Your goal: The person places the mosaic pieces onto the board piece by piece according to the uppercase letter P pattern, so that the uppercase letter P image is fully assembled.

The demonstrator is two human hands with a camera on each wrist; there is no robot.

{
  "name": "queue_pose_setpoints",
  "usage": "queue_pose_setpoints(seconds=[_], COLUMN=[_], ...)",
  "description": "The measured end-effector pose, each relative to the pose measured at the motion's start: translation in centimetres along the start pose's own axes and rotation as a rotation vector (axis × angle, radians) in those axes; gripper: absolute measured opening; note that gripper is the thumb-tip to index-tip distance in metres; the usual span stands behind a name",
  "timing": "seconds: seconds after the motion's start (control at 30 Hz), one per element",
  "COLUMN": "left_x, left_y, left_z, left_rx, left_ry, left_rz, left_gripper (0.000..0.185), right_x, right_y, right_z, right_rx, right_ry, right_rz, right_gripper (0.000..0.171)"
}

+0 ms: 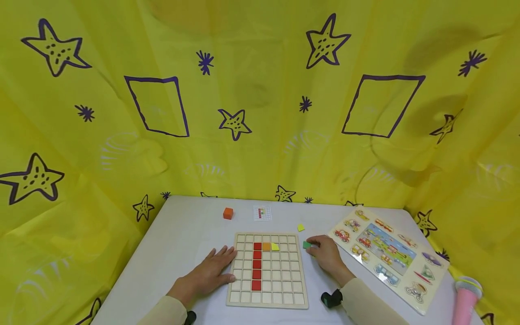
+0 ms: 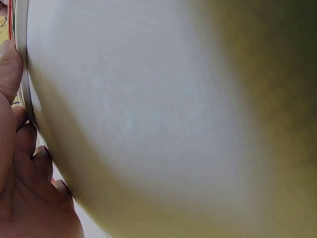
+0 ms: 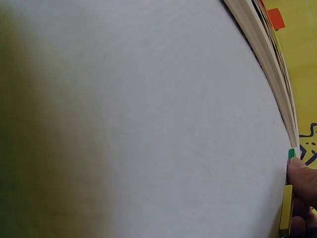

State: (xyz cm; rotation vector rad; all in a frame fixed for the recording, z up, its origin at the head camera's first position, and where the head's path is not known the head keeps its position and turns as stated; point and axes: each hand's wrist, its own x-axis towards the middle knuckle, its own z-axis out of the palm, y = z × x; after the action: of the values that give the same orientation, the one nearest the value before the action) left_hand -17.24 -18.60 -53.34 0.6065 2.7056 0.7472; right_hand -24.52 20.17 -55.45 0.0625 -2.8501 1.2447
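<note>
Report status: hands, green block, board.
Left hand flat, steadying grid board. Right hand pinching green block on table, beside board. Nothing in the way.

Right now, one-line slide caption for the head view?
Left hand rests flat beside wooden grid board; right hand pinches small green block on white table.

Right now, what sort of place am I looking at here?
Probably a play or toy corner: a table backed by a yellow star-print cloth, with a wooden grid board of coloured blocks and a vehicle puzzle.
</note>
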Motion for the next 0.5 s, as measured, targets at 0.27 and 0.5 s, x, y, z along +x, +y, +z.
queue_pose_setpoints(seconds=[0.27, 0.5], left_x=[0.06, 0.02], left_y=[-0.10, -0.21], left_z=[0.19, 0.20], left_rx=[-0.001, -0.004], left_ry=[-0.006, -0.001], left_rz=[-0.008, -0.003], left_gripper=[0.081, 0.081], right_x=[-0.31, -0.47], right_y=[-0.02, -0.20], right_z=[-0.13, -0.49], right_rx=[0.038, 0.121], right_ry=[0.011, 0.025], right_rz=[0.015, 0.025], right_gripper=[0.027, 0.030])
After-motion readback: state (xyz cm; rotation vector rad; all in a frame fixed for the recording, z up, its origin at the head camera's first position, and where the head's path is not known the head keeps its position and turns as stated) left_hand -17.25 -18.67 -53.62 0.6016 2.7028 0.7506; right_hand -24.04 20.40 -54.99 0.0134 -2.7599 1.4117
